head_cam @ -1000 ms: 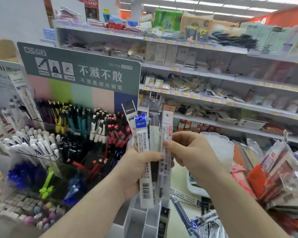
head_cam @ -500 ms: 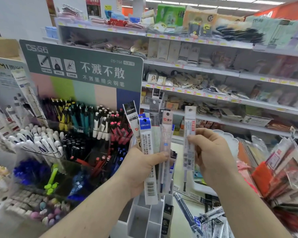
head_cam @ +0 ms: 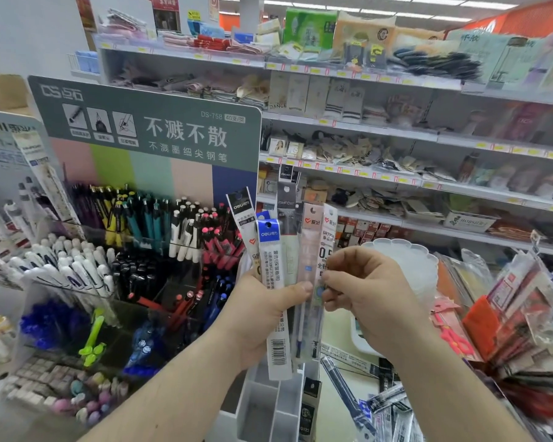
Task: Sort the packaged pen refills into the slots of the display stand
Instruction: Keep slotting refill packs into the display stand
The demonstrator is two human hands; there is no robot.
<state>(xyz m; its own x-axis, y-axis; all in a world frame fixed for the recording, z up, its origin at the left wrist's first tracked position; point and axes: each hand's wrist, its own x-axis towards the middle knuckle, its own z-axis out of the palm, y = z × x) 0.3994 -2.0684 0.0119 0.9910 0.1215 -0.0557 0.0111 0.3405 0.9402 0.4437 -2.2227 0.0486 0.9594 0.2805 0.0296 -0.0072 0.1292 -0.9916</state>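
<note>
My left hand (head_cam: 262,314) grips a fanned bundle of packaged pen refills (head_cam: 275,250), held upright at chest height; a blue-topped pack is at the front. My right hand (head_cam: 364,291) pinches the rightmost white refill pack (head_cam: 328,237), which lies against the bundle's right edge. Below the hands stands the white display stand (head_cam: 268,406) with its upright slots; one dark refill pack (head_cam: 310,406) sits in a right-hand slot. More loose refill packs (head_cam: 390,406) lie on the counter to the lower right.
A large pen display (head_cam: 141,237) with a green sign fills the left. Store shelves (head_cam: 396,129) of goods run across the back. Hanging packaged items (head_cam: 524,314) crowd the right edge. A white scalloped tray (head_cam: 406,260) sits behind my right hand.
My right hand had pulled one white pack away to the right; now it has brought that pack back against the bundle in my left hand.
</note>
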